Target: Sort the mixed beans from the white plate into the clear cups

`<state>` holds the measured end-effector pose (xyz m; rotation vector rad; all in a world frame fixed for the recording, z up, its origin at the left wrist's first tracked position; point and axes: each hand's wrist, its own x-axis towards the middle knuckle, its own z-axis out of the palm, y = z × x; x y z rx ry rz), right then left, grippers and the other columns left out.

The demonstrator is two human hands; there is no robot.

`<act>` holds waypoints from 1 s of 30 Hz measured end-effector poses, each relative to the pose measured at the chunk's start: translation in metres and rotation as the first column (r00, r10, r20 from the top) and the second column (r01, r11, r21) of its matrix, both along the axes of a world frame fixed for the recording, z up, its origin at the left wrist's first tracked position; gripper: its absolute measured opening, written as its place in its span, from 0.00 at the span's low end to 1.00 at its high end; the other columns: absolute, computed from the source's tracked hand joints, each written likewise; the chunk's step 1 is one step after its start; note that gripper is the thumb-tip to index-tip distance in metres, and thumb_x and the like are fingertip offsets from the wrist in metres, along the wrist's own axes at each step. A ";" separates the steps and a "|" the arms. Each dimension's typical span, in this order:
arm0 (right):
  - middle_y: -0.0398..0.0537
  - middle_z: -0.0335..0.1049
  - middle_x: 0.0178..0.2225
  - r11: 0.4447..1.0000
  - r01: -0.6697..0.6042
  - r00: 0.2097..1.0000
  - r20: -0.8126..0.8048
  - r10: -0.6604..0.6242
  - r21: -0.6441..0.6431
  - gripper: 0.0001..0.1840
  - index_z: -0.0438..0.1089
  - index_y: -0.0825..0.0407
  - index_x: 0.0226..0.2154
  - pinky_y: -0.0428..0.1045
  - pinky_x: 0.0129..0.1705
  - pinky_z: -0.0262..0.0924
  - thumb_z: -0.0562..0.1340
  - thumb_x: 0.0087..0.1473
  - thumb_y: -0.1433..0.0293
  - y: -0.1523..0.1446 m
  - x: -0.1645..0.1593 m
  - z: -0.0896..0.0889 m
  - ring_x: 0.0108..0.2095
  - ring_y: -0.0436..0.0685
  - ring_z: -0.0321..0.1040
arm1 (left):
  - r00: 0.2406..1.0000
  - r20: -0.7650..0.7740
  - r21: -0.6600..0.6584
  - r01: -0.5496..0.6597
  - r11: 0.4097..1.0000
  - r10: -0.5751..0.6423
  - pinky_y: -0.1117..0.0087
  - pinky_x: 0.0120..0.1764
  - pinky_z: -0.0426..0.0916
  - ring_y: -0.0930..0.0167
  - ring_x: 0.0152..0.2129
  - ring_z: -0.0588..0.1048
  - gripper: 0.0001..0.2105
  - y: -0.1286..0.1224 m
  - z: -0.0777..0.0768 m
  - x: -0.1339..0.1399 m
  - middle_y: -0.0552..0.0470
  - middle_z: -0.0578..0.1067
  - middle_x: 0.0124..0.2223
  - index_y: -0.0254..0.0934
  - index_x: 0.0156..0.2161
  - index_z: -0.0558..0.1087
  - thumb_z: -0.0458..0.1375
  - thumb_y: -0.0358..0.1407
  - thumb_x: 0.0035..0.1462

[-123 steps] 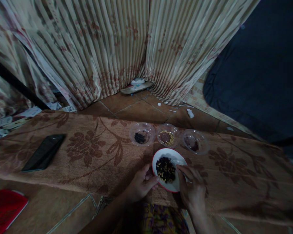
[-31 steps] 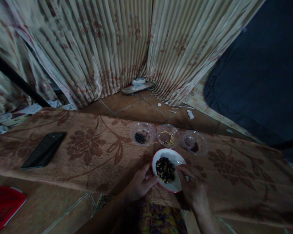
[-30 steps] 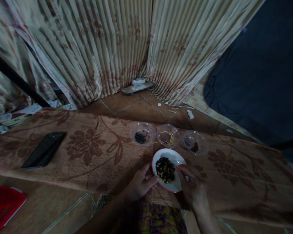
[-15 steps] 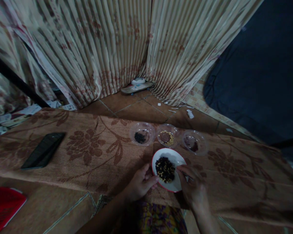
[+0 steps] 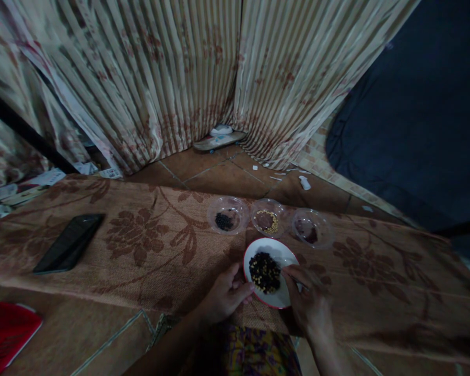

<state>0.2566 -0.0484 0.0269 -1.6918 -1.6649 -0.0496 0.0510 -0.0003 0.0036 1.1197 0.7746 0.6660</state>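
Observation:
In front of me a white plate (image 5: 285,292) with a red rim bears a heap of dark beans mixed with yellow ones (image 5: 265,273). At its left edge my left hand (image 5: 227,292) grips the rim, thumb on top and fingers at the side. My right hand (image 5: 310,298) is over the plate's right side, fingers pinched together; a thin piece shows by them, too dark to name. Just beyond stand three clear plastic bowls: one with black beans (image 5: 223,221), one with yellow beans around a bare middle (image 5: 273,225), and one with dark reddish beans (image 5: 312,237).
A patterned brown cloth (image 5: 149,271) covers the long table. On its left lies a black phone (image 5: 68,244). Striped curtains (image 5: 188,78) hang behind, with a skateboard (image 5: 219,141) at their foot. Red fabric (image 5: 10,331) is at lower left, a dark covered shape (image 5: 415,115) at right.

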 end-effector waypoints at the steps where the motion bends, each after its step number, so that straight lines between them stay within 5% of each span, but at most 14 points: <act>1: 0.48 0.77 0.35 1.000 0.000 1.000 -0.001 0.000 0.002 0.09 0.75 0.50 0.33 0.51 0.41 0.67 0.59 0.59 0.67 0.000 0.000 0.000 0.37 0.56 0.74 | 1.000 -0.001 0.001 0.001 1.000 -0.001 0.73 0.27 0.69 0.73 0.23 0.72 0.23 0.000 -0.001 0.000 0.54 0.73 0.29 0.34 0.50 0.65 0.60 0.47 0.56; 18: 0.49 0.77 0.34 0.995 0.093 0.985 -0.152 -0.086 0.039 0.08 0.76 0.50 0.33 0.50 0.37 0.68 0.62 0.56 0.65 -0.002 0.012 0.012 0.35 0.56 0.74 | 1.000 -0.010 -0.005 0.015 1.000 -0.015 0.72 0.29 0.69 0.72 0.24 0.72 0.24 0.001 -0.009 -0.001 0.52 0.74 0.31 0.34 0.52 0.65 0.60 0.46 0.56; 26: 0.54 0.78 0.35 0.917 0.345 0.938 -0.055 -0.341 0.201 0.15 0.77 0.53 0.31 0.53 0.37 0.67 0.61 0.55 0.60 0.022 0.065 0.046 0.33 0.60 0.74 | 1.000 0.006 0.008 0.007 1.000 -0.008 0.73 0.28 0.69 0.72 0.25 0.72 0.26 0.001 -0.013 0.000 0.51 0.74 0.31 0.33 0.55 0.64 0.60 0.47 0.57; 30: 0.57 0.77 0.31 0.908 0.365 0.930 -0.046 -0.364 0.204 0.18 0.76 0.55 0.29 0.54 0.35 0.67 0.61 0.55 0.58 0.039 0.088 0.049 0.32 0.62 0.74 | 1.000 0.020 0.031 0.014 0.999 -0.014 0.73 0.28 0.68 0.73 0.25 0.72 0.24 0.001 -0.017 -0.001 0.51 0.73 0.31 0.33 0.54 0.64 0.59 0.46 0.58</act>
